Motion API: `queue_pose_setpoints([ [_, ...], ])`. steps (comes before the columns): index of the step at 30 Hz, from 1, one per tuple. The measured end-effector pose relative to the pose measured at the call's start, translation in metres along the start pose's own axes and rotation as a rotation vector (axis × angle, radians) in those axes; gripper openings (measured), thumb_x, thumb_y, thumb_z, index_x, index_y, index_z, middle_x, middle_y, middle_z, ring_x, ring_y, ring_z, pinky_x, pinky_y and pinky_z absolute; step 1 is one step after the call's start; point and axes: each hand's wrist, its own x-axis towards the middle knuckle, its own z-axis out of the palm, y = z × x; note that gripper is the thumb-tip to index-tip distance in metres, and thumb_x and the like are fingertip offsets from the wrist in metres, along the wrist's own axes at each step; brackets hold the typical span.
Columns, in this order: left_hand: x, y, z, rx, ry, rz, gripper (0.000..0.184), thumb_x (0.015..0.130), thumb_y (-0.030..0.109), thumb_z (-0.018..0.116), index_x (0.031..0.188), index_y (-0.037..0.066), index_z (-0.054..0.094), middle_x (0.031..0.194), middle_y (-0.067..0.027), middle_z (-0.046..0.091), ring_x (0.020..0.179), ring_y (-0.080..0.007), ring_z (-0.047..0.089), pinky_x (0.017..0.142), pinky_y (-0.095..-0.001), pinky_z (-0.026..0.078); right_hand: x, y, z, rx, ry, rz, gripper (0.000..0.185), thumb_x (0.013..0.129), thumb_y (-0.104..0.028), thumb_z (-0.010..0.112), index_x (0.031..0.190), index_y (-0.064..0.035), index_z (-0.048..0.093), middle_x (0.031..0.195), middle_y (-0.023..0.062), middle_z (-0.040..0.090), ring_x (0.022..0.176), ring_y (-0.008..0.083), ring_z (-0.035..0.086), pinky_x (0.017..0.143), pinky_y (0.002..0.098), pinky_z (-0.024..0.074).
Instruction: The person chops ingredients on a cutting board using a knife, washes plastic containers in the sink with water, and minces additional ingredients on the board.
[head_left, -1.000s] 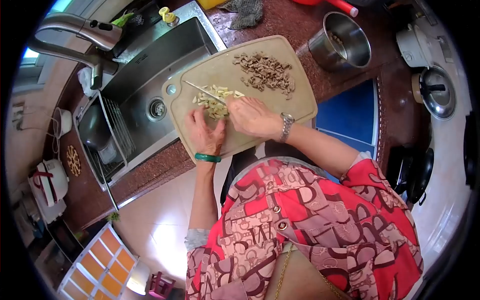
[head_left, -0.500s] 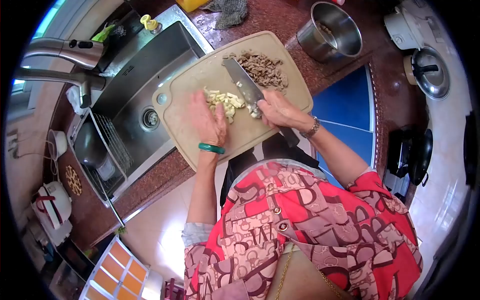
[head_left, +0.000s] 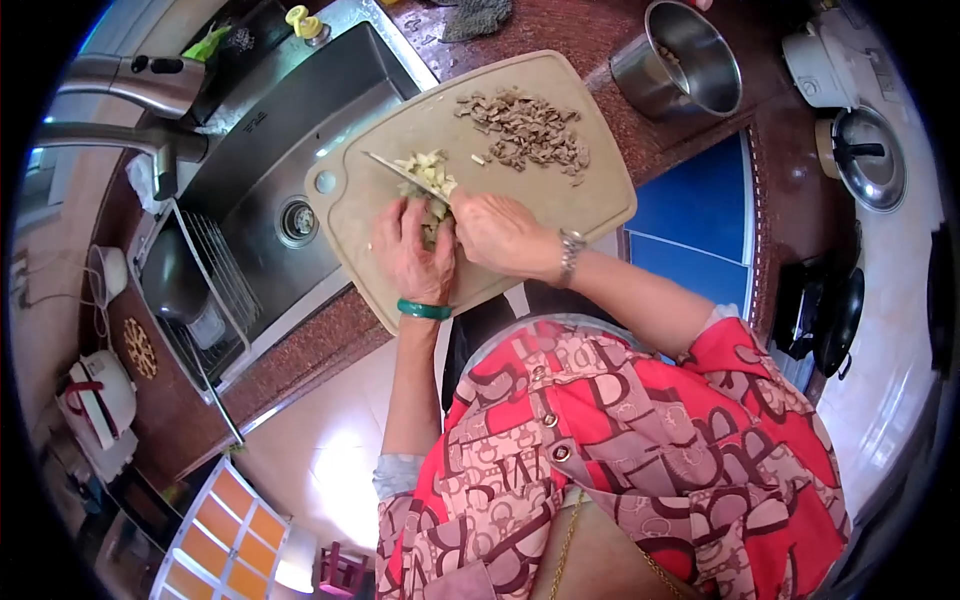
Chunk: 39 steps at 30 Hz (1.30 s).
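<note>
My right hand (head_left: 505,238) is closed round the handle of a kitchen knife (head_left: 405,174). The blade points to the upper left and lies among pale yellow chopped pieces (head_left: 428,168), perhaps a vegetable. My left hand (head_left: 415,255) is against the near side of the blade, fingers bent and thumb drawn in over part of the pale pieces. Its fingertips partly hide what they hold. Both hands are over a beige cutting board (head_left: 365,250). Brown chopped meat (head_left: 530,130) is spread on the board's far right part, apart from the knife.
A steel sink (head_left: 270,150) with a tap (head_left: 150,85) borders the board on the left. A steel pot (head_left: 680,65) stands beyond the board's right corner. A grey cloth (head_left: 478,18) lies at the back. A metal lid (head_left: 868,160) is at the far right.
The knife has moved left from beside the meat to the pale pieces, its blade turning more sideways. My left hand has come down, fingers bending onto the pieces.
</note>
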Motion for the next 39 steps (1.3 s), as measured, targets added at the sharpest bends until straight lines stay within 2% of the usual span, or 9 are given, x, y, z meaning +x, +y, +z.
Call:
queue_pose_setpoints([
  [11,-0.012,0.004,-0.013,-0.112,0.090,-0.077,0.030,0.070,0.008,0.069,0.100,0.006,0.062,0.106,-0.0145,0.057,0.101,-0.0322,0.053,0.091,-0.0397,0.041,-0.001,-0.012,-0.026,-0.103,-0.079,-0.090,0.017,0.080,-0.009,0.049,0.085,0.0059,0.053,0.073,0.0262,0.061,0.073,0.0428,0.061,0.063,0.0496,0.0488],
  [18,-0.010,-0.003,-0.003,-0.028,-0.007,-0.014,0.038,0.069,0.010,0.071,0.105,0.007,0.061,0.108,-0.0159,0.055,0.103,-0.0324,0.052,0.091,-0.0391,0.041,0.004,0.002,-0.004,-0.122,0.020,-0.200,0.013,0.080,-0.007,0.049,0.084,0.0056,0.050,0.067,0.0267,0.058,0.066,0.0446,0.059,0.058,0.0507,0.0466],
  [20,-0.013,0.002,-0.008,-0.109,0.060,-0.057,0.049,0.065,0.023,0.076,0.109,0.008,0.059,0.116,-0.0202,0.049,0.103,-0.0358,0.049,0.089,-0.0440,0.041,0.004,0.005,-0.008,-0.116,-0.030,-0.160,0.018,0.077,-0.009,0.054,0.088,0.0052,0.055,0.074,0.0256,0.062,0.071,0.0419,0.063,0.063,0.0486,0.0501],
  [21,-0.012,0.004,-0.014,-0.024,-0.001,-0.028,0.066,0.064,0.036,0.077,0.119,0.008,0.054,0.126,-0.0245,0.042,0.116,-0.0399,0.042,0.095,-0.0488,0.036,0.004,0.003,-0.015,-0.116,-0.030,-0.160,0.018,0.077,-0.009,0.054,0.088,0.0052,0.055,0.074,0.0256,0.062,0.071,0.0419,0.063,0.063,0.0486,0.0501],
  [27,-0.010,0.009,-0.005,0.244,-0.067,-0.084,0.085,0.065,0.052,0.073,0.131,0.007,0.043,0.139,-0.0239,0.033,0.133,-0.0410,0.024,0.106,-0.0523,0.020,0.022,0.039,-0.037,-0.287,0.109,-0.203,0.009,0.080,-0.007,0.049,0.083,0.0016,0.050,0.066,0.0235,0.057,0.063,0.0417,0.058,0.055,0.0484,0.0465],
  [31,-0.008,0.010,-0.004,0.273,-0.047,-0.042,0.088,0.063,0.052,0.075,0.131,0.007,0.042,0.140,-0.0228,0.033,0.133,-0.0401,0.025,0.107,-0.0521,0.019,0.013,0.035,-0.037,-0.325,0.085,-0.247,0.010,0.080,-0.007,0.049,0.084,0.0014,0.050,0.065,0.0231,0.057,0.063,0.0414,0.058,0.055,0.0480,0.0460],
  [34,-0.014,0.008,-0.011,0.274,-0.017,-0.068,0.085,0.063,0.039,0.077,0.131,0.003,0.040,0.138,-0.0244,0.035,0.130,-0.0407,0.031,0.106,-0.0486,0.027,0.004,0.012,-0.030,-0.164,0.064,-0.203,0.016,0.074,-0.009,0.052,0.082,0.0037,0.058,0.071,0.0257,0.061,0.071,0.0408,0.063,0.061,0.0477,0.0512],
  [36,-0.026,-0.011,-0.011,-0.063,0.111,-0.089,0.083,0.069,0.036,0.074,0.133,0.001,0.036,0.141,-0.0248,0.031,0.131,-0.0412,0.028,0.108,-0.0502,0.023,-0.001,0.005,-0.013,-0.089,0.003,-0.281,0.017,0.075,-0.009,0.051,0.080,0.0058,0.057,0.071,0.0273,0.060,0.072,0.0417,0.063,0.062,0.0477,0.0507],
  [39,-0.040,-0.013,-0.016,-0.209,0.162,-0.146,0.073,0.079,0.026,0.068,0.136,-0.002,0.032,0.141,-0.0246,0.031,0.130,-0.0393,0.031,0.106,-0.0466,0.027,0.000,-0.010,0.012,0.111,-0.085,-0.186,0.020,0.075,-0.010,0.049,0.079,0.0090,0.054,0.071,0.0308,0.058,0.072,0.0440,0.061,0.065,0.0480,0.0493],
])
